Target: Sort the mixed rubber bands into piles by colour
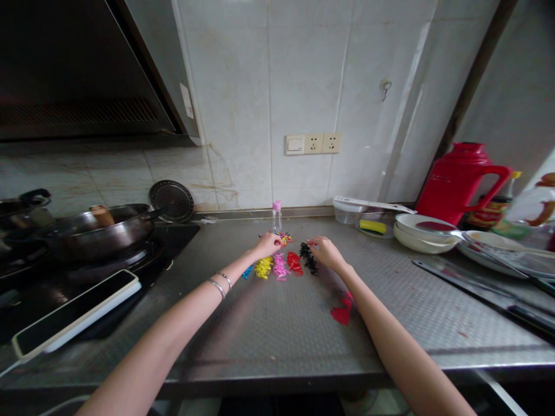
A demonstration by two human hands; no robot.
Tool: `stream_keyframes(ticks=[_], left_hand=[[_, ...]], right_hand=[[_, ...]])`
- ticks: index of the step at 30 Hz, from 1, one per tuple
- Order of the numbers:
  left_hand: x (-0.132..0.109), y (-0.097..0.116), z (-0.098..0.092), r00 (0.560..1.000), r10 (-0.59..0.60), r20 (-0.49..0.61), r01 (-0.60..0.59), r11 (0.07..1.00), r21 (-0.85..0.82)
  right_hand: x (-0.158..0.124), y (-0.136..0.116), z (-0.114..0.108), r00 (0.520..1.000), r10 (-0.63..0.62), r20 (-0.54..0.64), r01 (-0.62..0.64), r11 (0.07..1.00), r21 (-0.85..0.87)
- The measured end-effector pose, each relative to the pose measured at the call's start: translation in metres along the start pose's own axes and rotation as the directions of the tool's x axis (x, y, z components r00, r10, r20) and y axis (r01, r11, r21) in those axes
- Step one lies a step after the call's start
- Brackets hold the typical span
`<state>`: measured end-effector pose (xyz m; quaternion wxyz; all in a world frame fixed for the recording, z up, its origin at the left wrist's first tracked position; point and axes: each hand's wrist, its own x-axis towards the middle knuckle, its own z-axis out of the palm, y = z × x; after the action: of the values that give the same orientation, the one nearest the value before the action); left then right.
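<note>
My left hand [267, 245], with bracelets on its wrist, has its fingers pinched together beside a small pile of mixed coloured pieces [285, 237]. Whatever is in that pinch is too small to make out. Close to the black pile [309, 258], my right hand [326, 252] is closed at the fingertips, and what it holds cannot be seen. Small, thin, band-like pieces lie sorted by colour: blue [247, 272], yellow [263, 267], pink [280, 267] and red [295, 264]. Behind the mixed pile stands a small clear bottle with a pink cap [277, 217].
A red scrap [342, 311] lies by my right forearm. To the left are a phone [78, 312] and a pan [99, 234] on the stove. On the right stand bowls [422, 234], a sponge [373, 226], a red thermos [455, 185] and a long knife [468, 289].
</note>
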<state>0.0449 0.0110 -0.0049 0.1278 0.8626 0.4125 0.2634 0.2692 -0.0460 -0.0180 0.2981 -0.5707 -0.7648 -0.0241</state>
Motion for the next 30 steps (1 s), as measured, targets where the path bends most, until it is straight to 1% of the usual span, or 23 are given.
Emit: stream_keyframes(ticks=[3, 6, 8, 10, 13, 15, 17, 20, 22, 24, 27, 30], left_hand=[[-0.001, 0.012, 0.009, 0.997, 0.063, 0.038, -0.063, 0.998, -0.017], [-0.002, 0.018, 0.015, 0.988, 0.136, 0.08, -0.132, 0.99, -0.045], [-0.003, 0.02, 0.016, 0.98, 0.176, 0.093, -0.171, 0.983, -0.062], [-0.002, 0.02, 0.014, 0.982, 0.173, 0.077, -0.167, 0.983, -0.074], [0.0, 0.009, 0.004, 0.996, 0.087, 0.019, -0.085, 0.992, -0.097], [0.0, -0.006, -0.004, 0.999, 0.027, -0.023, -0.03, 0.992, -0.122], [-0.002, -0.026, -0.013, 0.996, -0.048, -0.078, 0.035, 0.986, -0.161], [-0.01, -0.059, -0.025, 0.971, -0.18, -0.159, 0.147, 0.969, -0.199], [-0.018, -0.078, -0.029, 0.945, -0.273, -0.182, 0.229, 0.946, -0.229], [-0.027, -0.091, -0.031, 0.924, -0.333, -0.188, 0.283, 0.926, -0.249], [-0.037, -0.1, -0.031, 0.911, -0.37, -0.183, 0.318, 0.912, -0.26], [-0.041, -0.099, -0.03, 0.904, -0.384, -0.186, 0.329, 0.905, -0.269]], right_hand=[[0.0, 0.0, 0.0, 1.0, 0.002, 0.006, -0.002, 1.0, -0.005], [0.0, 0.0, -0.001, 1.0, -0.007, 0.0, 0.007, 1.0, -0.007], [0.0, -0.001, -0.002, 1.0, -0.016, -0.001, 0.016, 1.0, -0.003], [-0.001, -0.002, -0.002, 1.0, -0.014, 0.005, 0.014, 1.0, -0.002], [-0.002, -0.004, -0.003, 1.0, -0.011, 0.003, 0.011, 1.0, -0.005], [-0.002, -0.004, -0.003, 1.0, -0.02, -0.002, 0.02, 1.0, -0.003], [-0.001, -0.004, -0.004, 1.0, -0.03, -0.003, 0.03, 1.0, -0.002], [0.0, -0.005, -0.004, 0.999, -0.039, 0.001, 0.039, 0.999, -0.004], [0.001, -0.008, -0.004, 0.999, -0.045, 0.006, 0.045, 0.999, -0.005], [0.002, -0.01, -0.005, 0.999, -0.05, 0.012, 0.05, 0.999, -0.007], [0.0, -0.013, -0.005, 0.998, -0.053, 0.025, 0.054, 0.998, -0.016], [0.0, -0.015, -0.006, 0.998, -0.051, 0.038, 0.053, 0.998, -0.032]])
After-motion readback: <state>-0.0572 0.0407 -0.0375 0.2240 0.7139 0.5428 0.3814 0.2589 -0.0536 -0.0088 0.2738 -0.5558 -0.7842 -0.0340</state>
